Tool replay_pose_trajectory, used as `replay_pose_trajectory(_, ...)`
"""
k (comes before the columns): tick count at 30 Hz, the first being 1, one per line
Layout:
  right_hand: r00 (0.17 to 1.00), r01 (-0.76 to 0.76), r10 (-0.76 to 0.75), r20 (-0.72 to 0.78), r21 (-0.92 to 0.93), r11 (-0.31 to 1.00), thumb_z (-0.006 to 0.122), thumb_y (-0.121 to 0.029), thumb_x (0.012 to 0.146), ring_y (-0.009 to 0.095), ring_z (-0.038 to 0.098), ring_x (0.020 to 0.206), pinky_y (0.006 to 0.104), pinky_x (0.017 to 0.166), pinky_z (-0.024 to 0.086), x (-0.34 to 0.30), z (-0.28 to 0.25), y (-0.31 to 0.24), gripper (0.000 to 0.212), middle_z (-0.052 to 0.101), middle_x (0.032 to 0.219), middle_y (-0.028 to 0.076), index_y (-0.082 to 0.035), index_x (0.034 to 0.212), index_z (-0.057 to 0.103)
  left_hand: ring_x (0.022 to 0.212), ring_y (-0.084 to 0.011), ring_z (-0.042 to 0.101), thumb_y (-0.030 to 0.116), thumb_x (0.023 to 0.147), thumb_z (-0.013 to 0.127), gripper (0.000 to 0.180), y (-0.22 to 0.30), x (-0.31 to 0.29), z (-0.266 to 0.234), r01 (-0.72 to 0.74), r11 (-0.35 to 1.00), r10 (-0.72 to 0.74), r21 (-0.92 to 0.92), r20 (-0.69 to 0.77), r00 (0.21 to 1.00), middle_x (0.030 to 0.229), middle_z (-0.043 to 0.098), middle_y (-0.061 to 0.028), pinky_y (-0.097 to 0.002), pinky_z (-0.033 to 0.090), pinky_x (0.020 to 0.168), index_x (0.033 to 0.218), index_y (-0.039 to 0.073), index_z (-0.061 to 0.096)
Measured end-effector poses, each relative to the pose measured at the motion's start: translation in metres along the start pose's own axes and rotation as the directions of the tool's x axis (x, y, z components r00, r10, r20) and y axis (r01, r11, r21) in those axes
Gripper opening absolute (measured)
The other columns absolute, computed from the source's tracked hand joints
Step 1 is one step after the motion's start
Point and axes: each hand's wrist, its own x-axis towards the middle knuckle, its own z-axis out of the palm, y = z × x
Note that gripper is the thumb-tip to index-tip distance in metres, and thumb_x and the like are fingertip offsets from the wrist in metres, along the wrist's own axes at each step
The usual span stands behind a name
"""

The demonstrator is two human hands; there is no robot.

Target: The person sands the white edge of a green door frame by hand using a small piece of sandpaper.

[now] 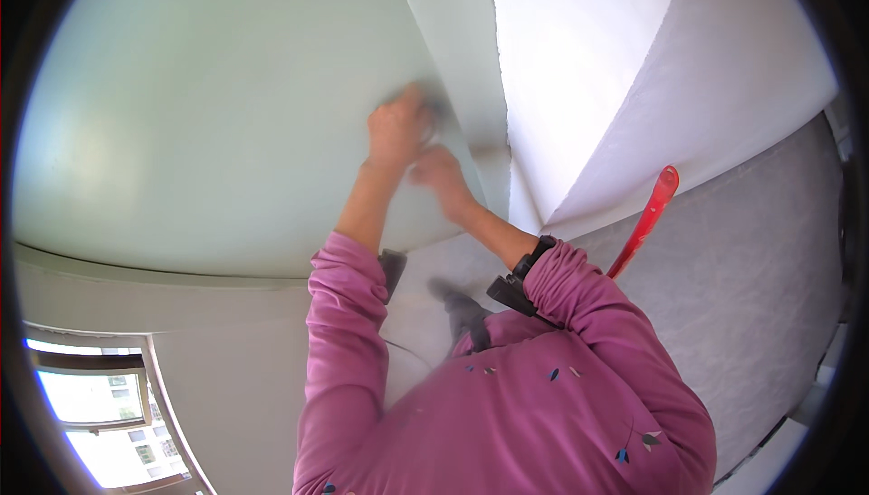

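1. Grip of the left hand point(396, 133): I see the fingers curled inward near the right edge of the pale green panel point(226, 115). Blur hides the fingertips, so I cannot tell whether they pinch anything.
2. Grip of the right hand point(442, 178): just below and to the right of the left one in my view, blurred and bent inward. I cannot tell whether it is pressed together or holding something.
3. Behind both hands, the panel fills most of my upper left. A dark shadow lies beside the fingers; whether skin touches the surface, I cannot tell.
4. Close on the right, a narrow green strip point(462, 52) runs along the panel, and beyond its ragged edge the white wall point(579, 42) folds at a corner, bounding the space on that side.
5. Nearer to me, the right wrist carries a black band point(532, 258) with a black box point(509, 293) beneath it; a dark piece point(393, 271) sits by the left cuff. The purple sleeves point(344, 350) and torso block much of the floor from me.
6. Past the right sleeve, a red bar point(650, 214) slants up in front of the grey floor point(742, 223), its lower end hidden behind the arm.
7. Farthest out, at my lower left, a framed window point(104, 400) shines brightly.
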Motion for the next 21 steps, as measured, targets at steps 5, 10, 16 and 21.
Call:
replay_pose_trajectory(5,0.999,0.008,-0.006,-0.035,0.033,0.999,0.046,-0.024,0.083,0.009,0.046,0.060,0.0248,0.060,0.041,-0.001,0.006,0.004,0.026,0.051,0.078,0.003,-0.001,0.096,0.045,0.047,-0.0276,0.050,0.008,0.064,0.059,0.017,-0.002,-0.001,0.001,-0.008,1.000,0.008,0.015,-0.011,1.000,0.052,0.050,-0.0073,-0.0357,0.039,0.043,0.069,0.007,0.043)
replay_pose_trajectory(10,0.999,0.037,-0.040,-0.029,-0.110,0.993,0.046,-0.022,0.083,0.009,0.046,0.058,0.0246,0.060,0.041,0.007,0.003,0.017,0.024,0.051,0.078,0.003,-0.002,0.095,0.045,0.048,-0.0279,0.051,0.008,0.065,0.059,0.016,-0.002,-0.001,0.008,0.014,0.999,-0.013,0.034,-0.016,1.000,0.053,0.051,-0.0078,-0.0354,0.040,0.044,0.070,0.007,0.044)
replay_pose_trajectory(16,0.997,-0.068,0.069,-0.016,0.103,0.992,0.046,-0.021,0.083,0.009,0.046,0.059,0.0238,0.059,0.040,0.001,0.003,0.000,0.023,0.052,0.078,0.004,-0.001,0.096,0.044,0.047,-0.0277,0.051,0.008,0.065,0.060,0.018,0.001,0.003,-0.005,-0.056,0.998,0.055,0.009,0.025,0.998,0.053,0.051,-0.0080,-0.0352,0.040,0.043,0.071,0.007,0.044)
replay_pose_trajectory(21,0.999,-0.006,0.008,-0.040,0.069,0.998,0.046,-0.021,0.083,0.009,0.046,0.058,0.0239,0.058,0.040,0.002,0.008,0.006,0.024,0.052,0.078,0.005,-0.001,0.095,0.044,0.046,-0.0276,0.050,0.009,0.065,0.060,0.018,-0.003,0.001,0.002,-0.030,0.998,0.029,0.053,0.022,0.999,0.053,0.051,-0.0073,-0.0352,0.040,0.042,0.071,0.007,0.043)
